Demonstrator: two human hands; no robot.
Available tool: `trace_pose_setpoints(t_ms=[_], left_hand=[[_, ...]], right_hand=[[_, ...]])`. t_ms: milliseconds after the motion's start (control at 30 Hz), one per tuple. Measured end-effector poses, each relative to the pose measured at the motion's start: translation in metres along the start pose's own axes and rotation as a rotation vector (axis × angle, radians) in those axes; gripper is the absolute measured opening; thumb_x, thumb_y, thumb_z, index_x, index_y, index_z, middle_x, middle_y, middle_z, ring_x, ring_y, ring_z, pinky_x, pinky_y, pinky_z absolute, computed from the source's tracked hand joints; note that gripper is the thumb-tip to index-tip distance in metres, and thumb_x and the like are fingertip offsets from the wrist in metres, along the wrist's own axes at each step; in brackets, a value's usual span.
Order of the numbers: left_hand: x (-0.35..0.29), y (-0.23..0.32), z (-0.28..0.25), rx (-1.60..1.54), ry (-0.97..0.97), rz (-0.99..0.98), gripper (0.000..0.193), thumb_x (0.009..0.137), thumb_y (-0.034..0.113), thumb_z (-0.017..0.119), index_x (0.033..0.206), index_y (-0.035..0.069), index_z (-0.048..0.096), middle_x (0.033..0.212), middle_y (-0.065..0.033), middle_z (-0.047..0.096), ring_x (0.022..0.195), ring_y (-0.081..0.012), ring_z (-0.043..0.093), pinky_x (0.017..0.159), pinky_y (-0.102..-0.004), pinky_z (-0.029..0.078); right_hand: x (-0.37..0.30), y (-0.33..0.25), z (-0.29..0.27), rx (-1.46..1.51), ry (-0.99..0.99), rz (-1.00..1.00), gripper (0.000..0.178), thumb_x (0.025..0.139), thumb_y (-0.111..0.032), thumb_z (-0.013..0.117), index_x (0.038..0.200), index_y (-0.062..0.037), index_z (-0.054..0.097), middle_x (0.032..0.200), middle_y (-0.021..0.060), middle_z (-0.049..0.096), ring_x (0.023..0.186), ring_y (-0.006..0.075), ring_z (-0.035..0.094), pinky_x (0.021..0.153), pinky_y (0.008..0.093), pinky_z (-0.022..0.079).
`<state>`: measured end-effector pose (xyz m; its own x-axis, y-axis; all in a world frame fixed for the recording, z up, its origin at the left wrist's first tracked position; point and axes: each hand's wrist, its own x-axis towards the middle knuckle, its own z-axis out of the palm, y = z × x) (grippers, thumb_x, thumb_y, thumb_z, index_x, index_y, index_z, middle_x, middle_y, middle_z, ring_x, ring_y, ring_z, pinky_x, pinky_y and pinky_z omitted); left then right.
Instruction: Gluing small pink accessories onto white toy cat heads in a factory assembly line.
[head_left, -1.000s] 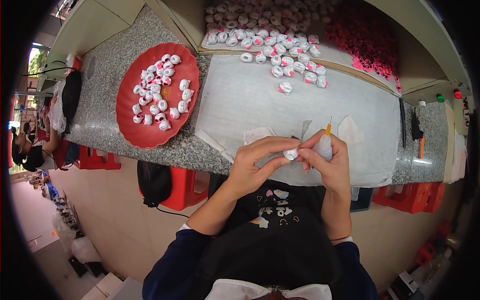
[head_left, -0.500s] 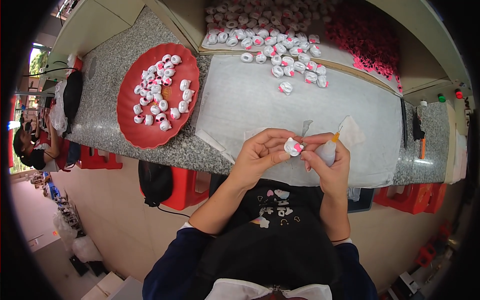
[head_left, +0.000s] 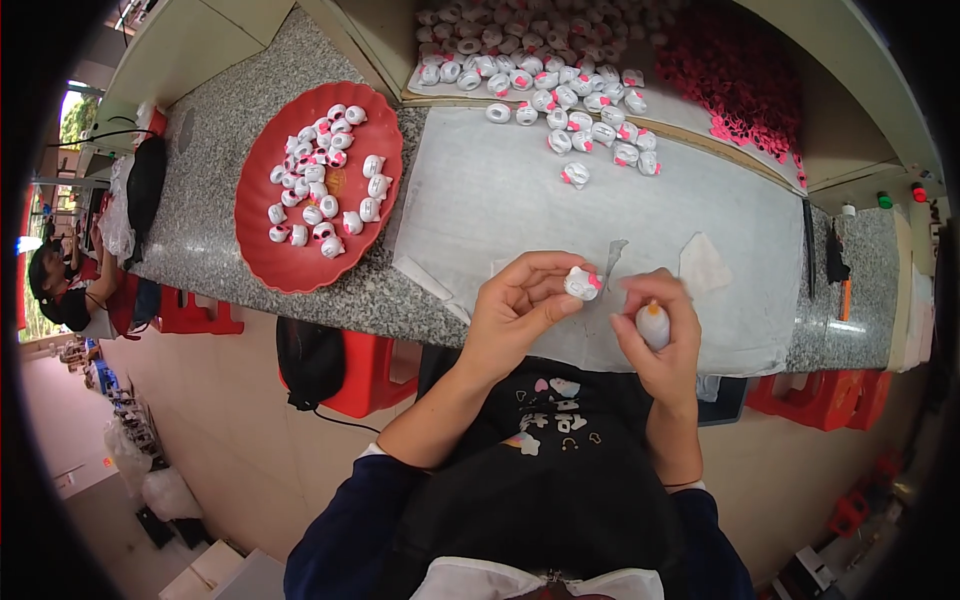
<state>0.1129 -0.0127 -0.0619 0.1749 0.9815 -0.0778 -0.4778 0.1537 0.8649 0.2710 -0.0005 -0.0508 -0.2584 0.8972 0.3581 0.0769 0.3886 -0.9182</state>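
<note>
Between the thumb and fingers of my left hand (head_left: 517, 312) is a small white cat-head figure (head_left: 578, 284) with a pink bow, held above the papered worktop. My right hand (head_left: 664, 330) is closed round a small translucent squeeze bottle (head_left: 653, 328) with an orange tip; it stands apart from the figure, a little to its right. A narrow grey strip (head_left: 615, 262) lies on the white paper (head_left: 480, 200) just beyond my hands. To the right of it lies a folded white cloth or tissue (head_left: 705, 264).
A red scalloped tray (head_left: 262, 255) with several white heads stands at the left. More heads (head_left: 570, 95) are piled at the back, beside a heap of small pink pieces (head_left: 735, 80). Red stools (head_left: 370, 375) stand below the counter. Another person (head_left: 75, 285) sits far left.
My right hand has drawn away from the figure, and the bottle has turned so its orange tip no longer points up and away. The figure has tilted and shifted slightly left.
</note>
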Motion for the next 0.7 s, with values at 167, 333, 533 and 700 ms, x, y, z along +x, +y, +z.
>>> trace_pose_setpoints(t_ms=[167,333,533,700], left_hand=[[0.0,0.004,-0.002,-0.01,0.064,0.098,0.03,0.073,-0.004,0.053,0.102,-0.003,0.043,0.101,-0.0147,0.052,0.09,-0.0178,0.053,0.08,-0.0281,0.041],[-0.003,0.004,-0.003,-0.025,0.092,0.13,0.031,0.072,-0.005,0.054,0.101,-0.003,0.043,0.101,-0.0151,0.051,0.092,-0.0182,0.052,0.08,-0.0279,0.042],[-0.005,0.005,-0.006,0.031,0.101,0.209,0.03,0.071,-0.006,0.055,0.098,-0.002,0.043,0.102,-0.0158,0.05,0.093,-0.0179,0.051,0.079,-0.0273,0.042],[-0.006,0.003,-0.006,0.081,0.115,0.268,0.03,0.069,-0.007,0.056,0.096,-0.001,0.044,0.101,-0.015,0.05,0.092,-0.0176,0.05,0.078,-0.0271,0.041]], right_hand=[[-0.012,-0.011,-0.01,0.286,0.055,0.213,0.035,0.064,0.008,0.043,0.097,-0.002,0.035,0.092,0.0093,0.035,0.074,0.0133,0.043,0.05,0.0247,0.041],[-0.007,-0.025,-0.008,0.282,0.117,0.281,0.03,0.07,0.0,0.047,0.099,0.0022,0.041,0.096,0.0102,0.035,0.077,0.0158,0.047,0.055,0.0242,0.046],[-0.007,-0.027,-0.006,0.191,0.176,0.242,0.034,0.073,-0.005,0.047,0.105,0.003,0.042,0.097,0.0105,0.038,0.077,0.0184,0.049,0.054,0.0269,0.048],[-0.003,-0.031,0.003,0.253,0.322,0.219,0.032,0.073,-0.008,0.047,0.103,0.0019,0.042,0.096,0.0103,0.039,0.073,0.0191,0.05,0.05,0.0272,0.047]])
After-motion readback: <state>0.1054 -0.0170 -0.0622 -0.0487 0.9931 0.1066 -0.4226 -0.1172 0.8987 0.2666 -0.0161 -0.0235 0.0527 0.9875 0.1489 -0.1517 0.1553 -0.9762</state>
